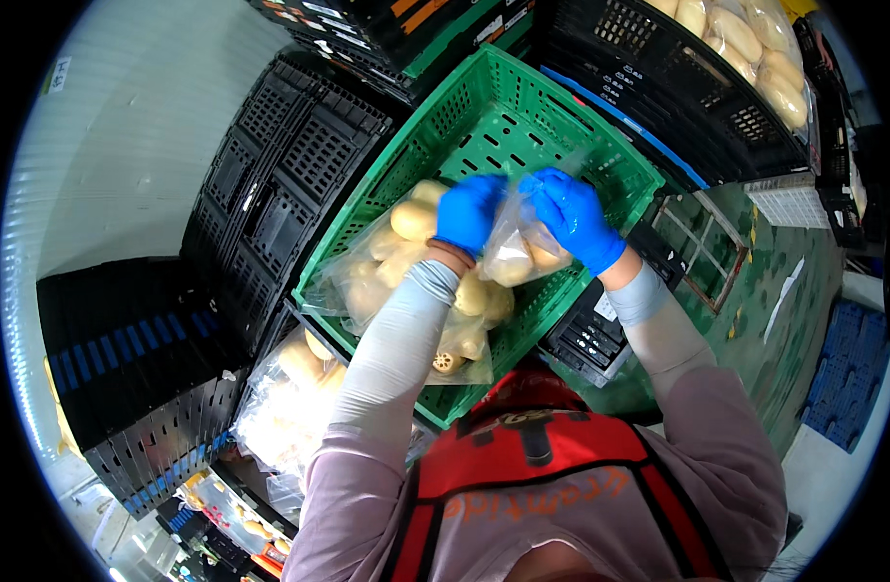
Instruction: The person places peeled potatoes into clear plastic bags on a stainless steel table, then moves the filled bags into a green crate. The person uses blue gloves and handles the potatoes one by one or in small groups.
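Note:
Both my hands wear blue gloves above a green plastic crate (514,134). My right hand (572,218) grips the gathered neck of a clear plastic bag (525,247) with pale lotus root pieces inside. Close beside that bag, my left hand (471,212) is curled, its fingertips turned away; whether it pinches the plastic is hidden. Under and around my left wrist lie more clear bags of lotus root (386,265) in the near part of the crate. One piece at the near end shows a cut face with holes (447,361).
Black folded crates (292,160) stand left of the green crate. A black crate (707,87) at the upper right holds bagged lotus root (739,40). More bagged pieces (292,393) lie at the lower left. A metal frame (707,247) rests on the green floor (765,364).

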`<state>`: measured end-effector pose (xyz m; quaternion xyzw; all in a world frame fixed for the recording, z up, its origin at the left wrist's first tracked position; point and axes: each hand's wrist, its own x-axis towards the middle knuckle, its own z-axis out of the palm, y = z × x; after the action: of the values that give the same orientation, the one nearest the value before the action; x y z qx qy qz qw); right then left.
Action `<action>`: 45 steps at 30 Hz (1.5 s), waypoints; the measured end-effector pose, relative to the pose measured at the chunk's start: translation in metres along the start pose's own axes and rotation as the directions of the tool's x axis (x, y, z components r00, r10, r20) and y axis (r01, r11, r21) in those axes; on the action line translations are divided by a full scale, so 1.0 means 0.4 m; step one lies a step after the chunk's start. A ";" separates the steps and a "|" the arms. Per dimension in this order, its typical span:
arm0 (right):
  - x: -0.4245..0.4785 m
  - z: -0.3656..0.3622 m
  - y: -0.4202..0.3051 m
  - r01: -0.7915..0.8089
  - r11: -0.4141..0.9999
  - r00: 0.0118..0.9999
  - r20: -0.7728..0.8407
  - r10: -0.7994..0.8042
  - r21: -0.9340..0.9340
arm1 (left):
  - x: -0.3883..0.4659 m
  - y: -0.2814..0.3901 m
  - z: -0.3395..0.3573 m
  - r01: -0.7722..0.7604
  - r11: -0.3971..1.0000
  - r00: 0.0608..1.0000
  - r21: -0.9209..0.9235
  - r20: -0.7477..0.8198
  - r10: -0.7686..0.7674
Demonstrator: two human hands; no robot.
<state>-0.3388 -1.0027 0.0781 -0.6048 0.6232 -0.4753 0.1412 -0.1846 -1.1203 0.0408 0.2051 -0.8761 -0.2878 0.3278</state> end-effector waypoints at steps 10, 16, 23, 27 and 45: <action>-0.094 0.174 0.069 -0.492 0.394 0.672 0.051 0.739 0.776 | -0.147 -0.301 -0.036 0.457 0.220 0.278 -0.862 -0.097 -0.956; -0.183 0.410 0.056 -0.481 0.262 0.639 0.129 0.758 0.837 | -0.175 -0.302 -0.034 0.501 0.070 0.158 -0.863 0.011 -0.987; -0.127 0.436 0.111 -0.629 0.619 0.777 0.339 0.531 0.471 | -0.178 -0.250 -0.165 0.591 0.059 0.314 -0.805 0.162 -0.935; -0.031 0.339 0.222 -0.632 0.624 0.716 0.037 0.697 0.460 | -0.163 -0.079 -0.301 0.552 0.194 0.418 -0.811 0.068 -0.906; -0.163 0.146 0.069 -0.324 0.917 0.924 -0.129 0.359 0.232 | -0.710 0.144 -0.476 0.599 0.538 0.580 -0.592 -0.142 -0.802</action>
<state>-0.2972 -0.9745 0.0011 -0.4260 0.6764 -0.5546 0.2310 0.1363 -0.9918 0.0660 0.5117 -0.5247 -0.5569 0.3908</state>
